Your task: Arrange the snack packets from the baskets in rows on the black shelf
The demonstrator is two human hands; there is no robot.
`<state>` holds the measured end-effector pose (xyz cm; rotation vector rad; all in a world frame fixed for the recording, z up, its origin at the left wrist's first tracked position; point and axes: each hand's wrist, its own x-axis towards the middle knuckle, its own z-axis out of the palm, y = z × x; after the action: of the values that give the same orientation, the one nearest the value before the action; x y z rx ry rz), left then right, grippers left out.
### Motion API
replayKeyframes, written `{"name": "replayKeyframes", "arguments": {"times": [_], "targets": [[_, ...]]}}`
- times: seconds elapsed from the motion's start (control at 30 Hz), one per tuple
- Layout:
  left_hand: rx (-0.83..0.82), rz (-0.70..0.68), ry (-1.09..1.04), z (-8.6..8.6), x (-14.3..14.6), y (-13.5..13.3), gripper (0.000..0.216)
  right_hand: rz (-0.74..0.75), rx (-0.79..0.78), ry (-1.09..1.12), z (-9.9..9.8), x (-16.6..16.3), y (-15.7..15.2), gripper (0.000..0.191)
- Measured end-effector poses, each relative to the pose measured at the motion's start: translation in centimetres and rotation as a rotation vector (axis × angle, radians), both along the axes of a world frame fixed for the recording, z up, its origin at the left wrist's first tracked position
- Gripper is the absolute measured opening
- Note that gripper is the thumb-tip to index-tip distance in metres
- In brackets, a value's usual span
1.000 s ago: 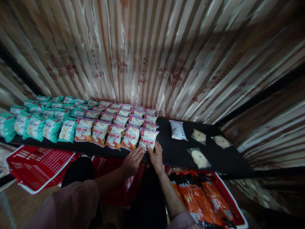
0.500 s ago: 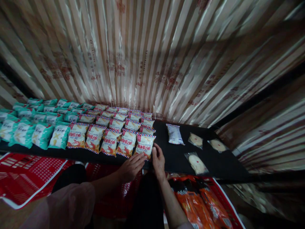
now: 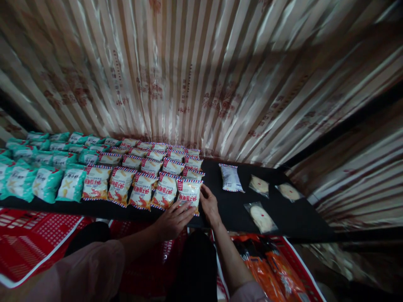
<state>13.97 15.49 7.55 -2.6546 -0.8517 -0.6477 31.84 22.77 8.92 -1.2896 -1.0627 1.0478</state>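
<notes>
My left hand (image 3: pixel 174 219) lies with fingers stretched flat on the lower edge of the rightmost front snack bag (image 3: pixel 189 191), a white and yellow pack with red lettering. My right hand (image 3: pixel 209 204) rests against that bag's right side, fingers together and extended. The bag ends a front row of like red-lettered bags (image 3: pixel 143 191) on a black shelf (image 3: pixel 292 218). More rows of them stand behind it. Teal snack bags (image 3: pixel 47 180) fill the shelf's left part.
A white bag (image 3: pixel 231 178) and three clear packs with pale round cakes (image 3: pixel 261 217) lie on the shelf's right part. Below are red baskets (image 3: pixel 28 247), one at right holding orange packs (image 3: pixel 277 272). A striped curtain (image 3: pixel 201 75) hangs behind.
Both hands stayed on the rightmost front bag, nudging it slightly left and back into line. The view drifted right, so the rows sit further left.
</notes>
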Motion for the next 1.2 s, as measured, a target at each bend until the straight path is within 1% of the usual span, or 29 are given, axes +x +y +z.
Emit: {"name": "replayKeyframes", "arguments": {"times": [0.2,0.3,0.47,0.67,0.9,1.1,1.2], "targets": [[-0.062,0.043,0.042,0.0,0.1,-0.1,0.042,0.036,-0.029,-0.01,-0.2,-0.1,0.2,0.041],[-0.083,0.053,0.043,0.0,0.3,-0.1,0.042,0.024,-0.008,0.008,-0.2,-0.2,0.3,0.038],[-0.109,0.05,0.088,0.2,0.4,-0.1,0.042,-0.016,0.01,-0.044,0.0,-0.4,0.7,0.039],[-0.127,0.07,0.132,0.5,0.5,-0.1,0.044,-0.025,0.03,0.003,-0.3,-0.3,1.2,0.03],[-0.153,0.084,0.122,0.9,0.6,-0.1,0.046,-0.031,0.016,0.028,-1.3,-0.4,1.4,0.033],[-0.176,0.086,0.134,1.1,0.6,0.0,0.046,-0.025,0.027,0.014,-1.2,-0.4,1.6,0.031],[-0.186,0.087,0.119,1.1,0.6,0.0,0.046,-0.035,0.025,-0.013,-1.2,-0.4,1.8,0.033]]}}
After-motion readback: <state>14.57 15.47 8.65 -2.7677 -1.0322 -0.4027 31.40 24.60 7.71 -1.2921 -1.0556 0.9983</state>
